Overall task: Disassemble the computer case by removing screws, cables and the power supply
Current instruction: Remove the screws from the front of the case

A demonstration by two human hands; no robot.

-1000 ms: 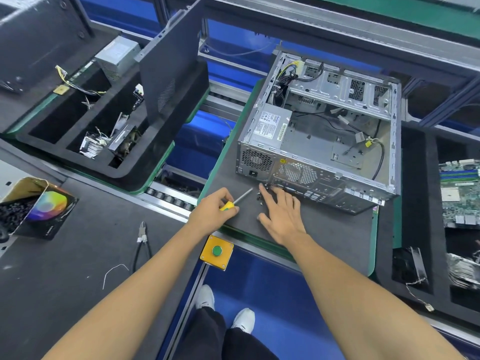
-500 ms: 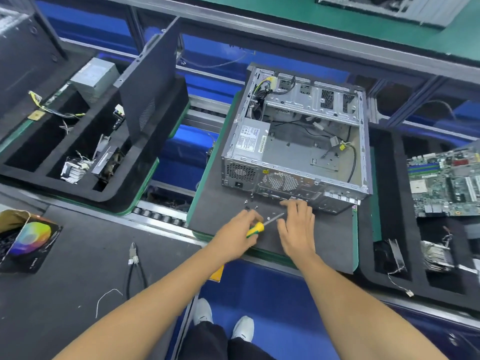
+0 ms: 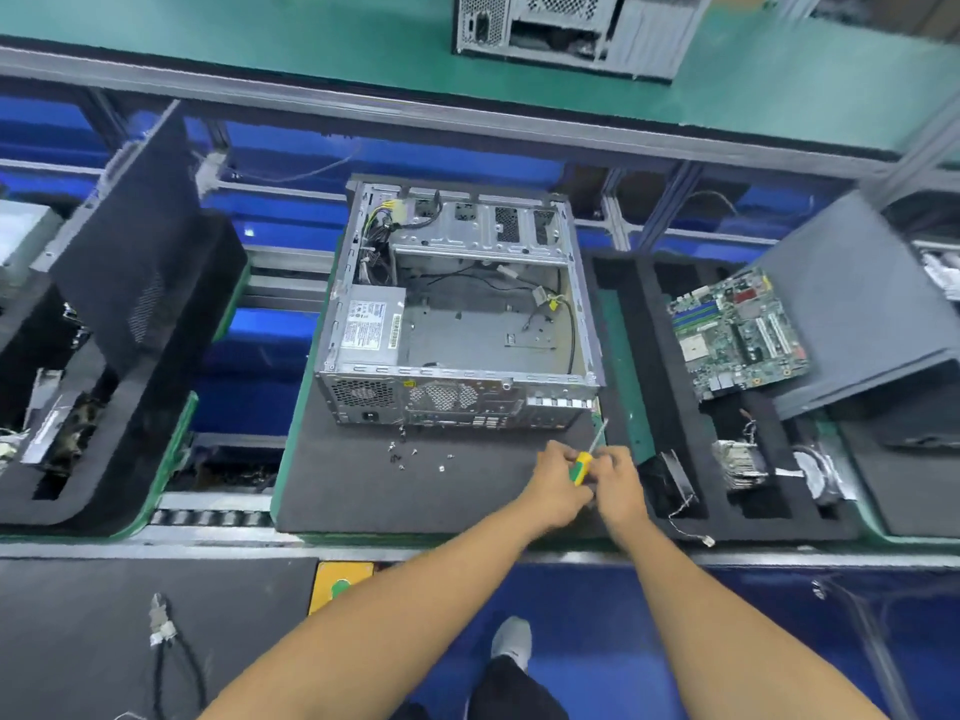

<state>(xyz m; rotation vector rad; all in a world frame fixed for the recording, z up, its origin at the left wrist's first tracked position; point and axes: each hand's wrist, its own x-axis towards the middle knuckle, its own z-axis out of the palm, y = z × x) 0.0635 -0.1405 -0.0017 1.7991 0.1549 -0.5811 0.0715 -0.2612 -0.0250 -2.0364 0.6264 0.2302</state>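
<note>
An open computer case (image 3: 457, 314) lies on its side on a dark foam pallet (image 3: 363, 491), its interior facing up. The grey power supply (image 3: 371, 332) sits in the case's near-left corner, and thin black cables (image 3: 563, 324) trail across the bare metal floor. Loose screws (image 3: 410, 454) are scattered on the foam just in front of the case's rear panel.

Near the pallet's front right corner, both hands meet around a yellow-and-green screwdriver (image 3: 582, 467) — the left hand (image 3: 553, 485) curls round its handle, and the right hand (image 3: 621, 480) pinches at it from the other side, shaft pointing up and away.

To the right, a motherboard (image 3: 737, 332) rests in a black foam tray (image 3: 644, 387). Pliers (image 3: 161, 631) lie on the near left mat.
</note>
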